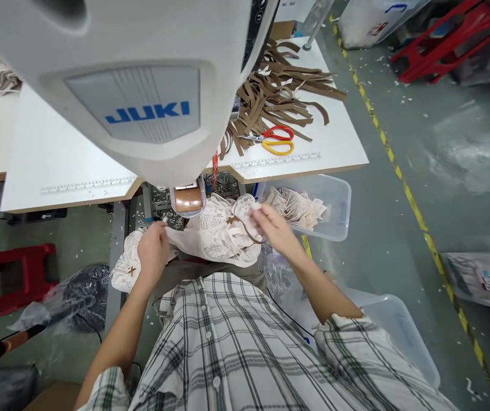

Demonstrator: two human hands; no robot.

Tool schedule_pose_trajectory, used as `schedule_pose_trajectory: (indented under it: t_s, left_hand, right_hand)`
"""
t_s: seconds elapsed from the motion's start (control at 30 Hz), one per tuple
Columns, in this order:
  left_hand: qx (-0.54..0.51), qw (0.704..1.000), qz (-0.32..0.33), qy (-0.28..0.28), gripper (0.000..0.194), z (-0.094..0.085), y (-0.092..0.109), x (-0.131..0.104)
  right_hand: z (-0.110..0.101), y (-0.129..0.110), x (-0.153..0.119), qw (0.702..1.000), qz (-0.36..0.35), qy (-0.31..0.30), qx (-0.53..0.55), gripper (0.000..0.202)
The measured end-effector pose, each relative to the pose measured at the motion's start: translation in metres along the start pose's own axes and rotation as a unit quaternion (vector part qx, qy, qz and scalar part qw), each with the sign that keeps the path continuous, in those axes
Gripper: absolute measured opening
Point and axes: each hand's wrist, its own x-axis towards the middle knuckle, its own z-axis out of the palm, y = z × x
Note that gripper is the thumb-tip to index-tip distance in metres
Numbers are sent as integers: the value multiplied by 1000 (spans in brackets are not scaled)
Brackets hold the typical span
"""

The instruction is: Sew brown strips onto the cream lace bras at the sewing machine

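White lace fabric [219, 240] with small brown bows lies across my lap, below the head of the white JUKI sewing machine [142, 108]. My left hand [154, 248] is closed on the fabric's left end, which stretches toward the middle. At the upper right of the same fabric, my right hand [272, 225] pinches its edge; the fingertips are slightly blurred. A brown strap curves beside the right fingers. More lace with a bow [127, 265] hangs at the left, behind my left hand.
Red and yellow scissors [276, 140] and brown strips [266, 103] lie on the white table [339, 137]. A clear bin [334, 205] with lace pieces stands right of my lap. Another bin [403, 331] is by my right elbow. A red stool [9, 274] stands at left.
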Motion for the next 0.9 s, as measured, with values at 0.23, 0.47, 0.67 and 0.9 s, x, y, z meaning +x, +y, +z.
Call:
schedule_pose_trajectory:
  t_s: [0.23,0.47,0.67,0.9]
  left_hand:
    - [-102,948,244,-176,24,-34,90,-25]
    - [-43,944,265,-191,16,-38,92,-34]
    - [-46,960,243,-135,20,-34,93,-38]
    - [-47,950,232,-202,22,-59,89,-30]
  right_hand:
    - [54,-43,-8,925,-203,-248,-204,28]
    - [60,-48,-11,925,-177,-250,-225,19]
    - [67,-47,-19,959,-184,-132,-170,12]
    - [61,-43,-5,976,-130,-177,-10,12]
